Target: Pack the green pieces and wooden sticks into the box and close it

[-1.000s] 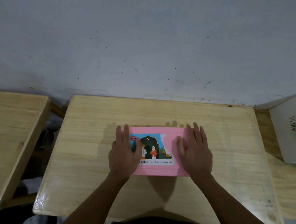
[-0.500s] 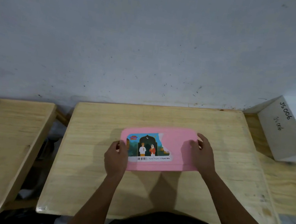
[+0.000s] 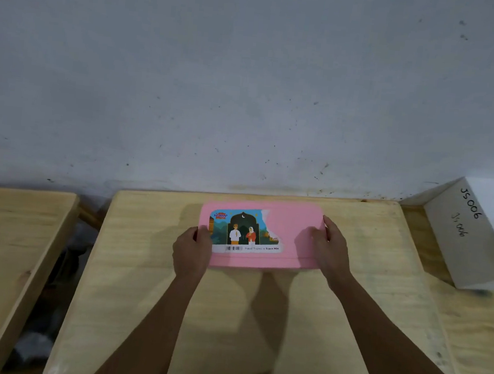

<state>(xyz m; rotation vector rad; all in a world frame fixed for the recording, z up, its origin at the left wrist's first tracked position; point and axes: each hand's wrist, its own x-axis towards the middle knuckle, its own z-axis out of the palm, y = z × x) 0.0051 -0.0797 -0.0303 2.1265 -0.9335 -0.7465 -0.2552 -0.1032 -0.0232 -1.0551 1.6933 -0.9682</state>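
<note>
Now closed pink box [image 3: 289, 236], long axis left-right, left hand [image 3: 193, 249], right hand [image 3: 329, 244] each grasping an end.

Dim, cool, even lighting; soft double shadows fall from the forearms onto the table [image 3: 348, 317] at lower centre, faint glare on its near-left edge, mild overall blur, wide-angle bending of lines toward frame edges.
</note>
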